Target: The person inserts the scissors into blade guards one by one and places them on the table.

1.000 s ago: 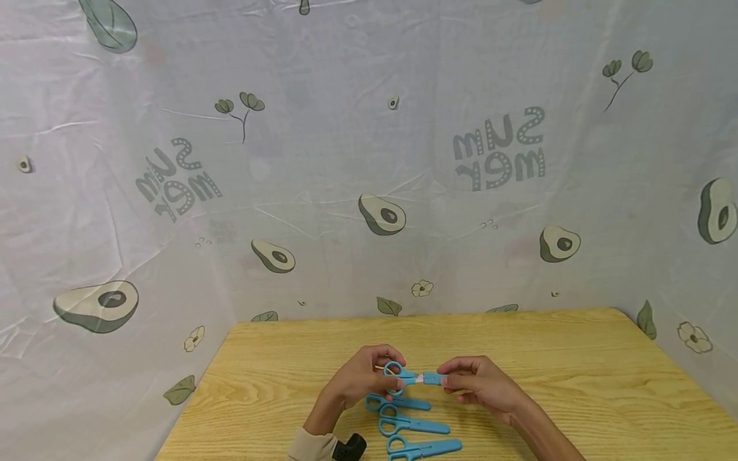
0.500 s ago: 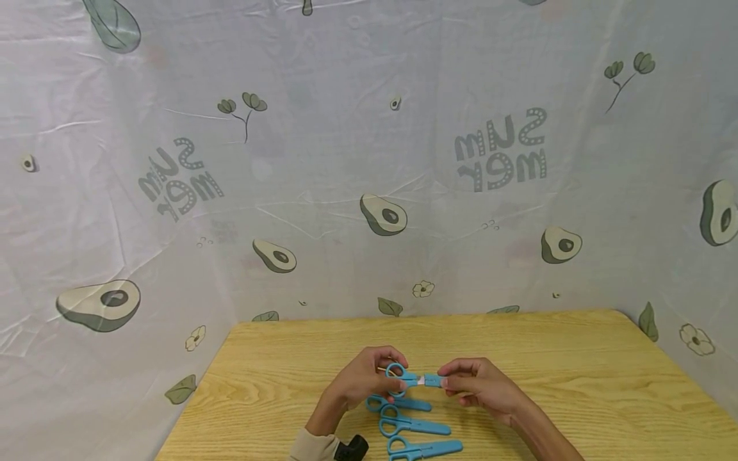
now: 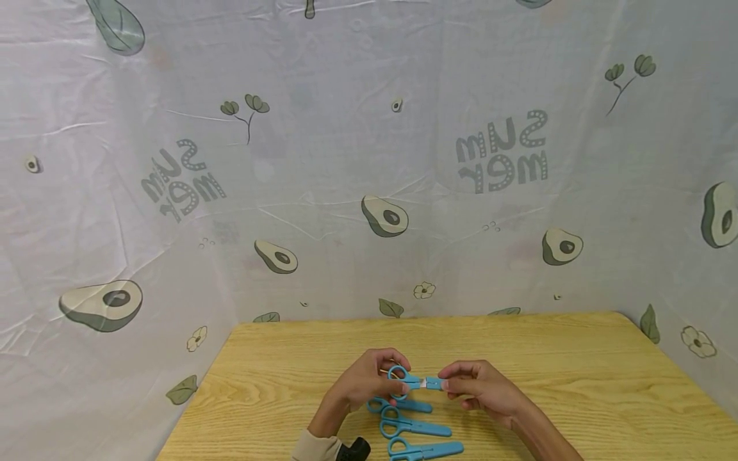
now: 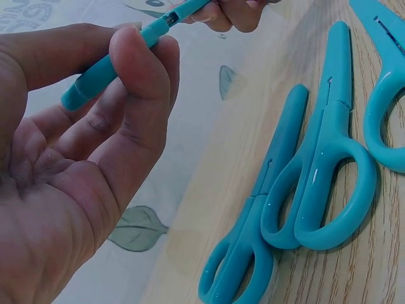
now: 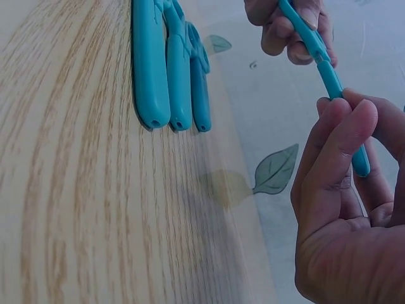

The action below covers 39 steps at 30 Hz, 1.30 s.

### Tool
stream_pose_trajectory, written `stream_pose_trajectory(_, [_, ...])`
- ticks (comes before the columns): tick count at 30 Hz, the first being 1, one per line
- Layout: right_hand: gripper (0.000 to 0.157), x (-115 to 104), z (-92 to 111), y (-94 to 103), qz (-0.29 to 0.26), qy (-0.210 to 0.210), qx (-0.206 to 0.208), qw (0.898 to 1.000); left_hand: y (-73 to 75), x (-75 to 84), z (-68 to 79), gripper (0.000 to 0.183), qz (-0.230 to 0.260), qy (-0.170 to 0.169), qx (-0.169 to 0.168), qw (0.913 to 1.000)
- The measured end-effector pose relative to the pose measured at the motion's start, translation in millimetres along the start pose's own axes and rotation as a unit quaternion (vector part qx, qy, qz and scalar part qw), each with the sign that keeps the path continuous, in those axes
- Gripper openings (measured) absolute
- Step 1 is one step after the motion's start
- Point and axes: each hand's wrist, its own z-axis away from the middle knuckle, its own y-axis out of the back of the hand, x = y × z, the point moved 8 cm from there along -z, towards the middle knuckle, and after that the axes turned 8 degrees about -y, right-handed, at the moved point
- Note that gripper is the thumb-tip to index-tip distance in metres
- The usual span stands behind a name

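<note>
My left hand [image 3: 366,383] pinches the light-blue handles of a pair of scissors [image 3: 412,382] between thumb and fingers, above the table. Opposite it, my right hand [image 3: 484,388] pinches the matching blue blade cover [image 3: 435,383], which sits over the blades. A short strip of bare metal shows between handle and cover. In the right wrist view the rounded tip of that blade cover [image 5: 361,163] sticks out below my fingers. Below the hands lie three more blue covered scissors in a column: the far pair [image 3: 415,406], the middle pair [image 3: 423,428] and the near pair [image 3: 432,451].
The wooden table [image 3: 277,371] runs back to a pale curtain [image 3: 323,160] printed with avocados and leaves, which also hangs at both sides. A black wrist device [image 3: 354,449] sits at my left sleeve [image 3: 316,446].
The strip of bare blade between handle and cover has become slightly shorter as the handles edged right. Both hands keep their grip; the lying scissors stay put. The head view has shifted slightly.
</note>
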Motion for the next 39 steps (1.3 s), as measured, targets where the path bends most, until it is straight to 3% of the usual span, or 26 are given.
stream_pose_trajectory(27, [0.024,0.0,0.8,-1.7,-0.003,0.003,-0.001,1.000,-4.6,-0.9,-1.6,0.025,0.017,-0.002,-0.003,0.9999])
stream_pose_trajectory(39, [0.020,1.2,1.2,-3.7,-0.002,0.007,-0.014,1.000,-6.0,-1.8,-0.9,0.025,0.000,-0.001,-0.009,1.0000])
